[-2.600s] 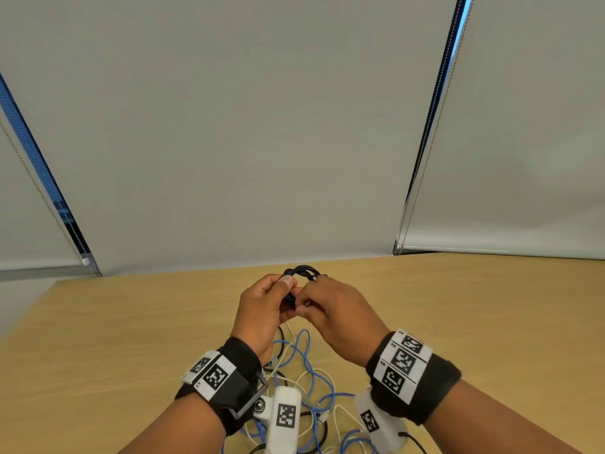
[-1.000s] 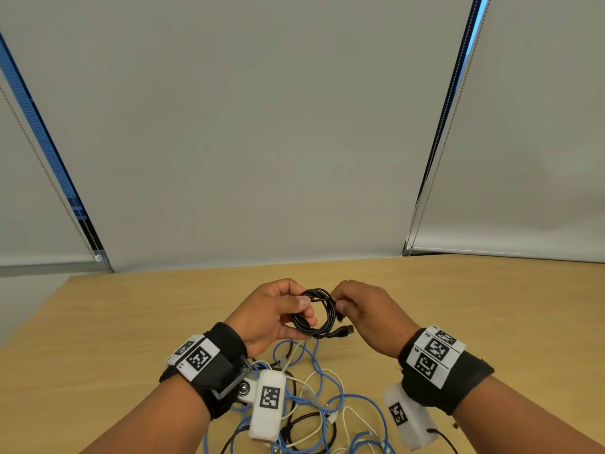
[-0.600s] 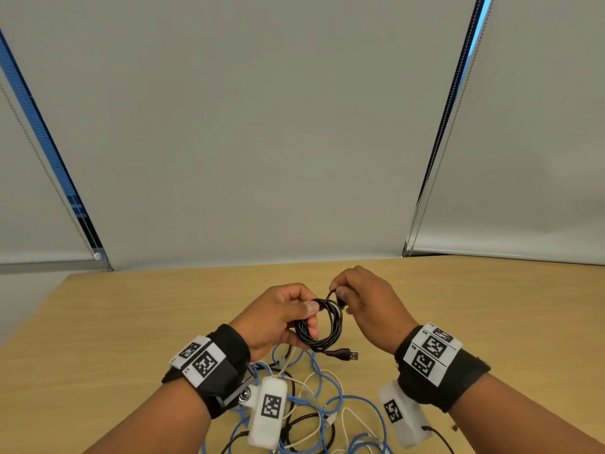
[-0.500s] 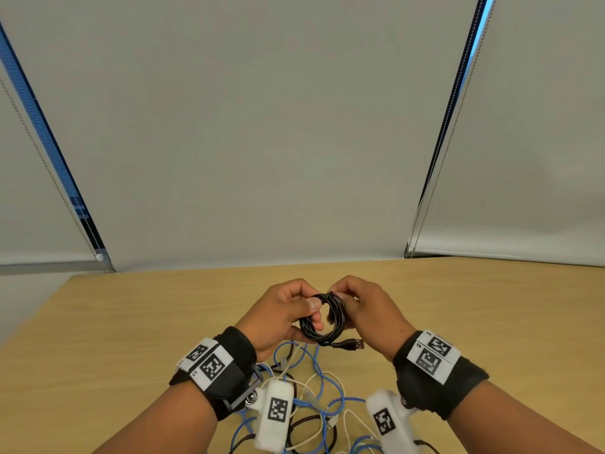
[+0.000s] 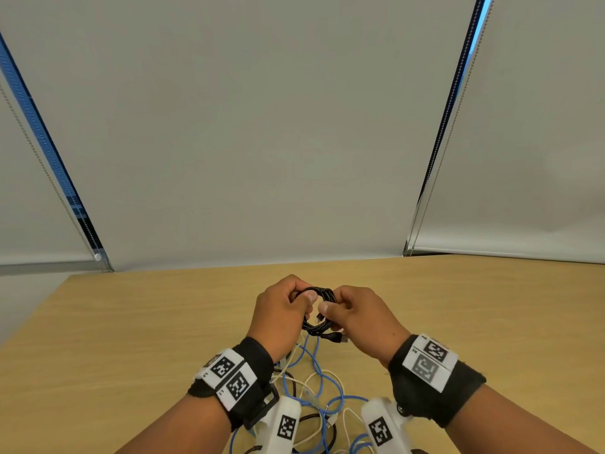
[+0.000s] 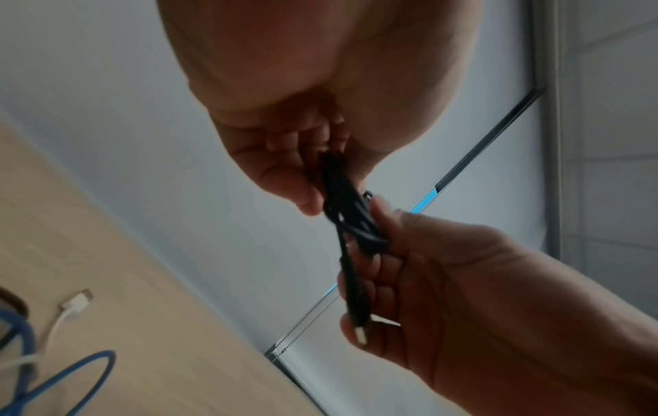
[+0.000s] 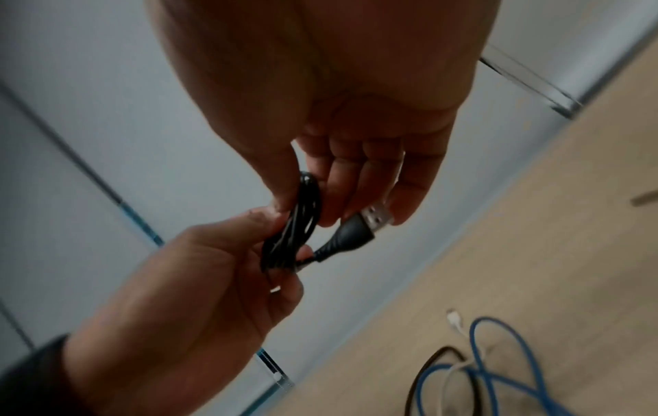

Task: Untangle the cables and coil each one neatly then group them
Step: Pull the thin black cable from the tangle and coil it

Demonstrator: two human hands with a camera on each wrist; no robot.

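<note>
I held the black cable [image 5: 317,326] up above the wooden table [image 5: 131,322], wound into a small coil between my two hands. My left hand [image 5: 278,314] pinched the coil's left side, thumb on top and fingers curled beneath. My right hand [image 5: 355,317] gripped the right side the same way, its thumb pressed against the strands. In the head view the coil stood nearly upright, its ring facing me and its longer span running top to bottom. From both wrist views it appeared edge-on, as a narrow dark bundle running between the two sets of fingers.

The cable's USB plug [image 7: 359,222] stuck out from the bottom of the coil, metal end pointing away toward my right and lying against my right fingertips [image 7: 405,205]. A second, smaller connector [image 5: 319,318] showed inside the ring.

Below my wrists, on the table, lay the rest of the tangle: a blue cable [image 5: 316,365] looping over a white cable [image 5: 311,381] and a dark brown one [image 5: 296,383]. A white connector [image 6: 76,304] rested flat on the wood, apart from the loops.
</note>
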